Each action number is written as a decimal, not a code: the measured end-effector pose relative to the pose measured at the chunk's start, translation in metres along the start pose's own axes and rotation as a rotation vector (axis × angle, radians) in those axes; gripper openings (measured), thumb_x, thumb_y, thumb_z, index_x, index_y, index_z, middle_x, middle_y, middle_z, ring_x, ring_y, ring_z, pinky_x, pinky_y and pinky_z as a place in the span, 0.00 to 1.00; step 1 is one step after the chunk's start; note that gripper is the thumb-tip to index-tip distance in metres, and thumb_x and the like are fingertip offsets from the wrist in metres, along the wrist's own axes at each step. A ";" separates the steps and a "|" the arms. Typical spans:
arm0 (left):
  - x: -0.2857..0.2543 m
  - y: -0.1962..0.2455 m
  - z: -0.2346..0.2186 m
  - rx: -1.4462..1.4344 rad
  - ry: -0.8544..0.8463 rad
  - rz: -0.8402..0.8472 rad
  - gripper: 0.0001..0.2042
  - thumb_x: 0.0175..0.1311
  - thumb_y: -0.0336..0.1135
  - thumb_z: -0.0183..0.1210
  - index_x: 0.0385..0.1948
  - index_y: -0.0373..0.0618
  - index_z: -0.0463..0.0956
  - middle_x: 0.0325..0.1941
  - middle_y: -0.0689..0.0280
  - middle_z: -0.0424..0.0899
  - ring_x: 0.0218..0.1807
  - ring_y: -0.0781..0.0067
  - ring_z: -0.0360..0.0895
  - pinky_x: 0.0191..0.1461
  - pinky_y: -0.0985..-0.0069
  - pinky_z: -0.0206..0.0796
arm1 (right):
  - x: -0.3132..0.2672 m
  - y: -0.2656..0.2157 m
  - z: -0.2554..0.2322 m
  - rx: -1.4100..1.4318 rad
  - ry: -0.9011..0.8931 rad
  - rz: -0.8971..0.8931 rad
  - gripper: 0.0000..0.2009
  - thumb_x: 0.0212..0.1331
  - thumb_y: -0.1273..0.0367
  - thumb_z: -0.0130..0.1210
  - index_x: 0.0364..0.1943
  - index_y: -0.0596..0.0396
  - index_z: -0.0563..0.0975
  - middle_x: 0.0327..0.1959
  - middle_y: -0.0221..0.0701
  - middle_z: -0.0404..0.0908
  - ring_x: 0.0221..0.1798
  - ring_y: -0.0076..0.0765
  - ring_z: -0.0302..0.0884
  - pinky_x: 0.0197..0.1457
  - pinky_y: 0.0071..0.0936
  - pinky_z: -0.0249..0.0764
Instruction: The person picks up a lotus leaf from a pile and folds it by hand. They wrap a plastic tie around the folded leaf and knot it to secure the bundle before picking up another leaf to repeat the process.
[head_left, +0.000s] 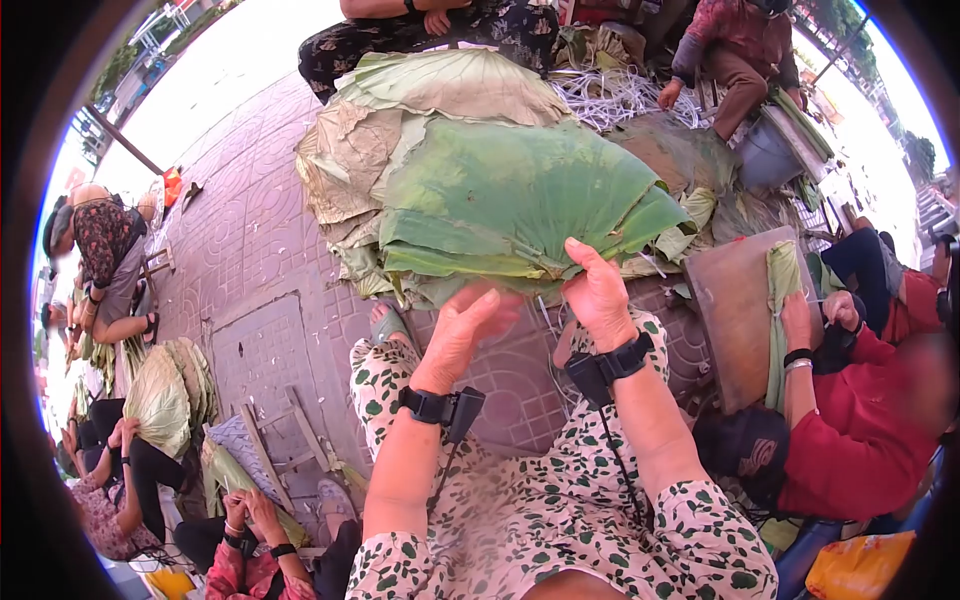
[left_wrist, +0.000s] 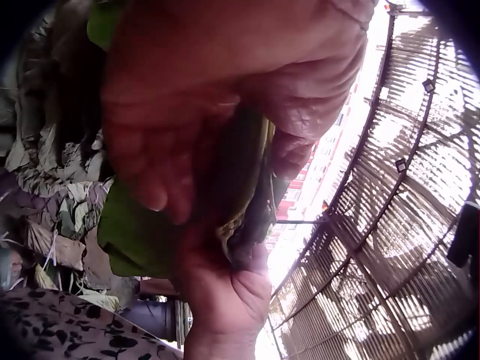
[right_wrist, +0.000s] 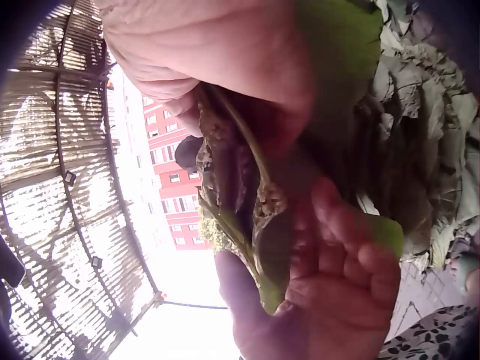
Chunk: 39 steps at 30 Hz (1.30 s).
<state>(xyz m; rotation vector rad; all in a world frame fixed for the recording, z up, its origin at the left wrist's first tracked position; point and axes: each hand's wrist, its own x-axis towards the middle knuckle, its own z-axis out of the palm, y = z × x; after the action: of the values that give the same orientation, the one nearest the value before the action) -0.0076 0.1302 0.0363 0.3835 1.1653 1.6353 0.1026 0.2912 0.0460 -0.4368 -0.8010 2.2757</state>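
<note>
A broad green lotus leaf (head_left: 510,190), folded in layers, spreads out in front of me in the head view. My right hand (head_left: 600,300) grips its gathered near edge, thumb on top and fingers underneath. Slightly blurred, my left hand (head_left: 465,330) is at the near edge left of it, fingers extended and loosely bent. In the right wrist view the left palm (right_wrist: 322,315) faces the folded edge (right_wrist: 259,195), with thumb and fingers spread on either side of it. Paler, dry leaves (head_left: 345,165) lie stacked beneath and behind the green one.
A seated person's patterned trousers (head_left: 430,40) are just beyond the pile. To the right, a person in a red top (head_left: 860,440) works at a brown board (head_left: 735,310). White strips (head_left: 625,95) lie at the back right. More people sit at lower left near a leaf bundle (head_left: 165,400).
</note>
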 end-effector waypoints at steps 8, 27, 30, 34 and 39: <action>-0.007 -0.008 -0.020 -0.090 0.174 0.029 0.15 0.60 0.35 0.55 0.48 0.42 0.71 0.40 0.61 0.81 0.36 0.78 0.78 0.42 0.81 0.69 | -0.025 -0.061 0.002 -0.199 0.194 -0.424 0.18 0.54 0.76 0.52 0.51 0.54 0.70 0.51 0.27 0.72 0.52 0.31 0.69 0.58 0.36 0.65; -0.033 0.009 -0.032 -0.099 0.114 0.003 0.14 0.58 0.33 0.58 0.46 0.43 0.72 0.40 0.65 0.81 0.35 0.81 0.76 0.40 0.83 0.67 | 0.166 -0.006 0.117 -2.009 -0.115 -0.876 0.26 0.44 0.74 0.53 0.53 0.52 0.64 0.52 0.41 0.67 0.54 0.51 0.64 0.54 0.42 0.62; -0.035 0.012 -0.034 -0.101 0.120 -0.010 0.14 0.59 0.33 0.57 0.47 0.43 0.72 0.40 0.65 0.81 0.36 0.81 0.76 0.42 0.82 0.67 | 0.190 0.094 0.079 -2.273 -0.403 -0.302 0.25 0.44 0.72 0.54 0.52 0.49 0.64 0.47 0.37 0.68 0.54 0.45 0.65 0.51 0.48 0.63; -0.030 0.016 -0.036 -0.129 0.167 -0.002 0.15 0.59 0.33 0.57 0.47 0.43 0.72 0.40 0.65 0.81 0.36 0.81 0.76 0.42 0.82 0.67 | 0.182 0.145 0.055 -2.462 -0.299 -0.458 0.26 0.41 0.71 0.57 0.50 0.54 0.66 0.49 0.39 0.67 0.53 0.44 0.66 0.50 0.47 0.64; -0.021 0.013 -0.028 -0.115 0.111 0.012 0.14 0.59 0.32 0.57 0.46 0.43 0.72 0.38 0.65 0.81 0.34 0.81 0.76 0.40 0.83 0.67 | 0.184 0.117 0.056 -2.337 -0.418 -0.326 0.30 0.41 0.69 0.58 0.54 0.53 0.65 0.52 0.40 0.65 0.56 0.46 0.63 0.54 0.48 0.63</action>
<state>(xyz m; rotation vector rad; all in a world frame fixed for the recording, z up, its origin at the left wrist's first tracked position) -0.0269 0.0984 0.0401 0.2285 1.1465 1.7433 -0.1146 0.3269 -0.0035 -0.5771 -3.0231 0.0705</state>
